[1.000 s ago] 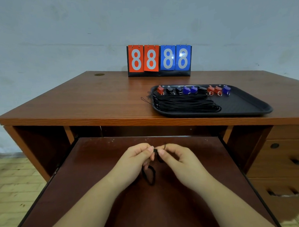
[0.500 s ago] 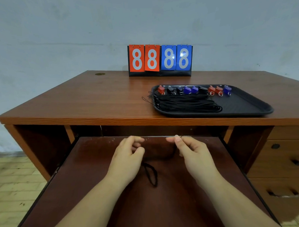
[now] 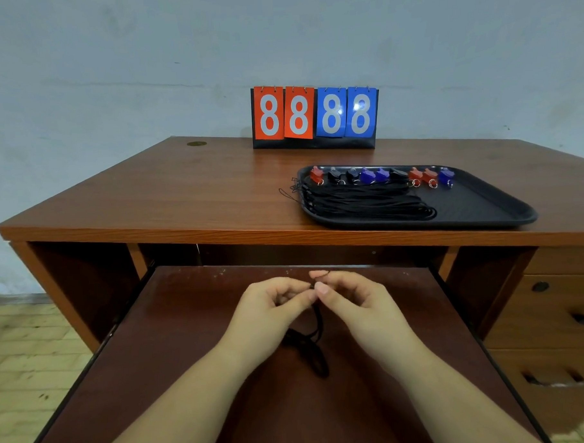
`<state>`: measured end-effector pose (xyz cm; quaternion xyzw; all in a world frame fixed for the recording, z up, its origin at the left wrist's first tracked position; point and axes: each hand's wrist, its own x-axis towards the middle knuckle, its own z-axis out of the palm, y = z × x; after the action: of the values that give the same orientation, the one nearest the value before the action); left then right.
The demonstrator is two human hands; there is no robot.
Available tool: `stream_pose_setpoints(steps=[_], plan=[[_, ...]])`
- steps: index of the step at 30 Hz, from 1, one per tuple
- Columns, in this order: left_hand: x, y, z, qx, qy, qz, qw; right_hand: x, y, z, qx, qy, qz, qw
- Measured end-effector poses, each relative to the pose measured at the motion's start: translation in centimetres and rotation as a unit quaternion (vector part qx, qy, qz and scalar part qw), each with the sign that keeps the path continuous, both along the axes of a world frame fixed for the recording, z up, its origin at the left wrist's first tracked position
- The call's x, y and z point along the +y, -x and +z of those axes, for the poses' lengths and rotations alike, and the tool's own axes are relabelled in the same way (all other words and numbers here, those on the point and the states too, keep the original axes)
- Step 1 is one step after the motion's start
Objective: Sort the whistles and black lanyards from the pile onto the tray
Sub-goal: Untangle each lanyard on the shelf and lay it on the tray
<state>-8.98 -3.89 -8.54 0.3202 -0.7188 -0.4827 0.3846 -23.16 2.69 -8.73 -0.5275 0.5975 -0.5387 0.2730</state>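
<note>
Over the pull-out shelf, my left hand and my right hand meet fingertip to fingertip, both pinching a black lanyard. Its loops hang down between my wrists onto the shelf. On the desk top sits a black tray. Along the tray's far edge stands a row of red, black and blue whistles. A bundle of black lanyards lies across the tray's left half, with some ends spilling over the left rim.
A flip scoreboard reading 8888 stands at the back of the wooden desk, against the wall. Drawers are at the right under the desk top. Tiled floor shows at the left.
My hands were apart with the lanyard stretched between them half a second ago; now they have come back together at the fingertips, and the loops hang lower between my wrists.
</note>
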Motion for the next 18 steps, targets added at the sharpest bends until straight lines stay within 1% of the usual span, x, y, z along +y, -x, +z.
stream_pose_setpoints(steps=[2, 4, 6, 8, 10, 11, 14, 16, 18], plan=[[-0.2, 0.1, 0.1, 0.026, -0.026, 0.026, 0.999, 0.0, 0.1, -0.2, -0.006, -0.057, 0.015, 0.998], [-0.3, 0.0, 0.1, 0.025, -0.035, 0.034, 0.999, 0.1, -0.1, -0.3, 0.011, -0.104, 0.059, 0.993], [-0.3, 0.0, 0.0, 0.034, -0.069, 0.022, 0.997, 0.1, -0.6, -0.4, 0.023, -0.103, 0.089, 0.99], [-0.1, 0.1, 0.2, 0.054, -0.124, 0.018, 0.991, 0.1, -0.9, -0.2, 0.006, -0.092, 0.094, 0.991], [0.0, 0.4, 0.4, 0.1, -0.186, 0.02, 0.977, 0.1, -1.0, 0.0, -0.009, -0.094, 0.085, 0.992], [0.0, 0.5, 0.7, 0.145, -0.227, 0.009, 0.963, 0.1, -0.9, 0.0, -0.021, -0.097, 0.083, 0.992], [-0.1, 0.5, 1.6, 0.285, -0.343, -0.038, 0.895, 0.0, -0.7, 0.0, -0.094, -0.101, 0.1, 0.985], [-0.5, 0.2, 1.8, 0.34, -0.384, -0.045, 0.857, -0.1, -0.5, 0.3, -0.162, -0.1, 0.103, 0.976], [-1.1, -0.1, 1.6, 0.359, -0.399, -0.032, 0.843, 0.0, -0.2, 0.9, -0.242, -0.104, 0.097, 0.96]])
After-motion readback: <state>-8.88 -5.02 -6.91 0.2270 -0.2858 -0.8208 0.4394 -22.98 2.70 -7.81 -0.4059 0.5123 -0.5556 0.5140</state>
